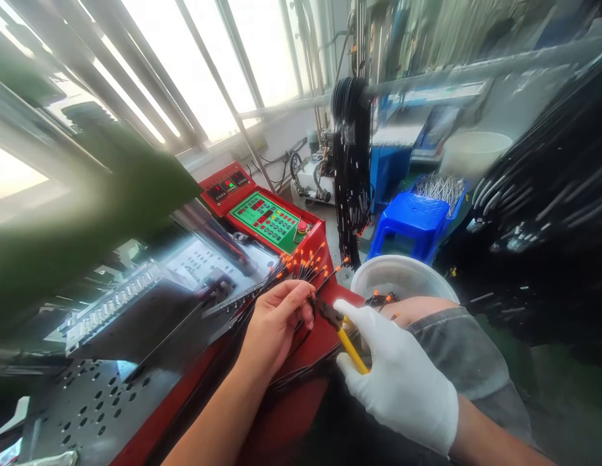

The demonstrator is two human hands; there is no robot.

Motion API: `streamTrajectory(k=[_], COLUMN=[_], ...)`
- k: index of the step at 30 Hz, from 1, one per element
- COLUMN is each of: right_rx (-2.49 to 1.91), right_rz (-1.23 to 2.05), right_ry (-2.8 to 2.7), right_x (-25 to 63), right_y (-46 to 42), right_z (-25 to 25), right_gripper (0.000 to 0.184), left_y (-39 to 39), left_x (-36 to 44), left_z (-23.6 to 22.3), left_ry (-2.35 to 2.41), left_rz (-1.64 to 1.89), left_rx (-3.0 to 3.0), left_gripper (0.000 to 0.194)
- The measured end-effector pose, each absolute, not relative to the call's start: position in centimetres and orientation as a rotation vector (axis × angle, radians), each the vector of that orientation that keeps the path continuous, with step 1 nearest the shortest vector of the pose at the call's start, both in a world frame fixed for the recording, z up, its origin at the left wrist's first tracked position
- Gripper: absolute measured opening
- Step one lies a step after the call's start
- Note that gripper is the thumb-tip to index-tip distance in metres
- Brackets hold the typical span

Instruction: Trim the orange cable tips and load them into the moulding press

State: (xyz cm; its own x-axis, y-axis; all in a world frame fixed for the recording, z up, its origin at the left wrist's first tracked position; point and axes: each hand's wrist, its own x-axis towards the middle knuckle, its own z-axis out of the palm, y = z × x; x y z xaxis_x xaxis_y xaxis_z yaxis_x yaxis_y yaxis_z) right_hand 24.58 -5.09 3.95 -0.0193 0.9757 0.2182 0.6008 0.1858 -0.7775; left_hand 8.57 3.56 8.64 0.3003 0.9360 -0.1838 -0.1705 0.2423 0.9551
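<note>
My bare left hand (276,320) is closed around a bundle of thin black wires with orange tips (301,265) that fans out above the fingers. My right hand (398,378), in a white glove, grips yellow-handled cutters (342,333). The cutters' dark jaws meet the wires just beside my left thumb. Both hands work over the red machine edge (311,336), close to a white bowl (402,278) that holds more orange-tipped pieces.
A red and green control panel (265,217) sits behind the wires. A perforated grey metal plate (97,401) lies to the left. A hanging bundle of black cables (352,162), a blue stool (412,223) with metal parts and a white bucket (476,152) stand beyond.
</note>
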Motion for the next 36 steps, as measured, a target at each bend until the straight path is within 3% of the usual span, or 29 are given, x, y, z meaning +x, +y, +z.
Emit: streamTrajectory(k=[36], right_rx=[-1.541], right_rz=[0.328], right_ry=[-1.786], right_x=[24.26], right_y=[-4.55], right_z=[3.45], right_gripper=[0.067], left_y=[2.85], left_x=[8.37], left_z=[7.87], left_ry=[1.071], left_rz=[0.909], left_rx=[1.33], left_gripper=[0.027])
